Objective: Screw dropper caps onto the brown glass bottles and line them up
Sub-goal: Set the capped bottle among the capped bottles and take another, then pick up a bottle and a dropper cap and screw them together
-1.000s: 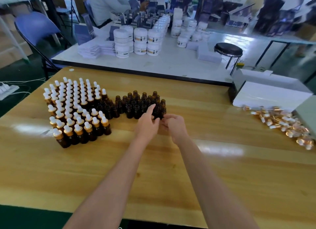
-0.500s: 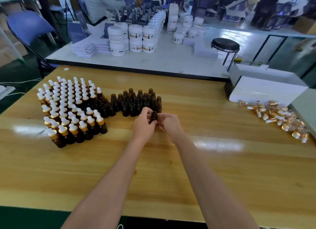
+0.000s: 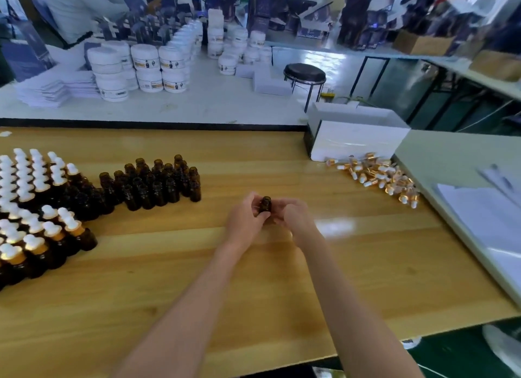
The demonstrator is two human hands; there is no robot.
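Over the tabletop (image 3: 282, 279), right of the bottle rows (image 3: 163, 183), my left hand (image 3: 245, 219) grips one bottle (image 3: 265, 205) upright, my right hand (image 3: 296, 216) curled against it, grip unclear; jar labels (image 3: 145, 64) blur unreadably.

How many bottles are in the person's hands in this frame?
1. An uncapped brown bottle, upright, gripped by the left hand, with the right hand close against it, over the wooden table. The hands may hide something smaller.
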